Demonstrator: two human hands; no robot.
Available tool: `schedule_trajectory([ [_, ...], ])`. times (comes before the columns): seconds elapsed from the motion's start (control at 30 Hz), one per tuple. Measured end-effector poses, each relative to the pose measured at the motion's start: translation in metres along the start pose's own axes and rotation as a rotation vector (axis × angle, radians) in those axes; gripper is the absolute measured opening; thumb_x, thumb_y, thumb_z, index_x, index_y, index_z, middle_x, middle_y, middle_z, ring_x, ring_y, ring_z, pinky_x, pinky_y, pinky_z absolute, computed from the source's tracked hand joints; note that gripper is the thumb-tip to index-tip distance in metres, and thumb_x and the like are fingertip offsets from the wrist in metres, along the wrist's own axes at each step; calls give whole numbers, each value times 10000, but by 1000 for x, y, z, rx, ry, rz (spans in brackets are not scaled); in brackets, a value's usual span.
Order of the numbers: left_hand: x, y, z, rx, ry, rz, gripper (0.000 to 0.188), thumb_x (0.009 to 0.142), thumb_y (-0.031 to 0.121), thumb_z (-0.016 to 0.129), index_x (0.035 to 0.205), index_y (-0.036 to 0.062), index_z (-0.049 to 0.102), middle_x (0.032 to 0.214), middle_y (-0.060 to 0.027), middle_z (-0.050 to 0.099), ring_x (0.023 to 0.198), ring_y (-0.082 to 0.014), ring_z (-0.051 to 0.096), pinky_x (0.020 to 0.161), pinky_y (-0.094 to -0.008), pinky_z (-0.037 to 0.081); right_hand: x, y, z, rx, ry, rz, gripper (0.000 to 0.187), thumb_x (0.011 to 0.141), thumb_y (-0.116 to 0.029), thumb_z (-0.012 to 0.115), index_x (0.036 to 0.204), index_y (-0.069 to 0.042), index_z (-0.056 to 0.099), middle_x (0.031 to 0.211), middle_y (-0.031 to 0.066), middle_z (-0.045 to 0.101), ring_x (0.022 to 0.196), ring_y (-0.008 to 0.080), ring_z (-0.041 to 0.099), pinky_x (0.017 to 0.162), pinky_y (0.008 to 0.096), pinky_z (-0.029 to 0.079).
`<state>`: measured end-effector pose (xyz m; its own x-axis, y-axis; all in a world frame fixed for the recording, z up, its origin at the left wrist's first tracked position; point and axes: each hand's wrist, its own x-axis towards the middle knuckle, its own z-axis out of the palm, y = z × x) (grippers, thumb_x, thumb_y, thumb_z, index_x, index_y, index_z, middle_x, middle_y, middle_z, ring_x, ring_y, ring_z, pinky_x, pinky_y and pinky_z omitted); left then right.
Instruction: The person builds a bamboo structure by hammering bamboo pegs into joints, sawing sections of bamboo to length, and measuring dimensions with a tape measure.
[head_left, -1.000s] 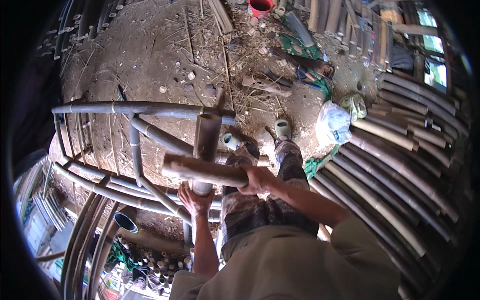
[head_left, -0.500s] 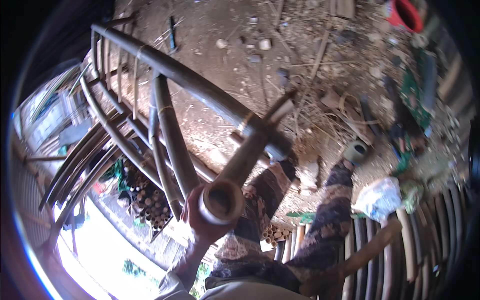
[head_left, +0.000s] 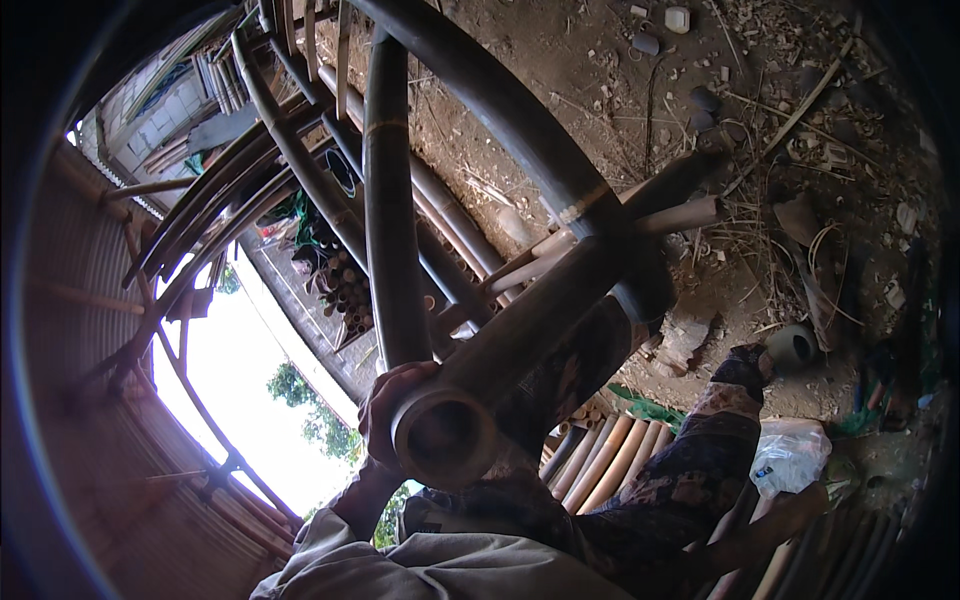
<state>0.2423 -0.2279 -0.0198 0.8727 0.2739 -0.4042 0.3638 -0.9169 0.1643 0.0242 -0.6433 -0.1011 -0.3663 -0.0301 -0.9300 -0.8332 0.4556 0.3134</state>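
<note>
A thick bamboo pole (head_left: pixel 540 320) slants away from me, its round hollow end (head_left: pixel 445 437) turned up toward me. My left hand (head_left: pixel 388 408) is closed round the pole just by that end. Farther along, the pole crosses a long dark bamboo beam (head_left: pixel 500 110) beside my leg. Low at the right, my right hand (head_left: pixel 662 566) is dim and partly lost in shadow, closed on the near end of a brown wooden stick (head_left: pixel 770 530). The stick points to the right, apart from the bamboo pole.
Joined bamboo poles (head_left: pixel 395 200) make a frame at the left, with cut bamboo tubes (head_left: pixel 345 295) stacked behind. More bamboo lengths (head_left: pixel 610 455) lie by my legs. A clear plastic bag (head_left: pixel 790 455) sits at the right. Chips and fibre strips (head_left: pixel 780 210) litter the dirt floor.
The view has swung, so the frame and floor sit differently in it. My left hand still grips the pole near its open end. The wooden stick appears lower and farther right.
</note>
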Motion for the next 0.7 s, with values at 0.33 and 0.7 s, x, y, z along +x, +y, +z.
schedule_trajectory([
  [0.33,-5,-12,7,-28,39,-32,837,564,187,829,1307,33,475,1124,-184,626,1016,-334,633,899,-416,506,-16,-13,-19,-75,24,-218,410,855,-351,602,1119,-40,557,930,101,623,786,207,630,737,371,522],
  [0.7,-26,-35,21,-92,67,63,845,565,165,812,1326,39,466,1138,-188,627,1034,-328,630,914,-412,499,40,-224,46,-1257,264,-868,736,770,-285,746,1304,46,362,1149,278,595,961,379,647,859,445,519],
])
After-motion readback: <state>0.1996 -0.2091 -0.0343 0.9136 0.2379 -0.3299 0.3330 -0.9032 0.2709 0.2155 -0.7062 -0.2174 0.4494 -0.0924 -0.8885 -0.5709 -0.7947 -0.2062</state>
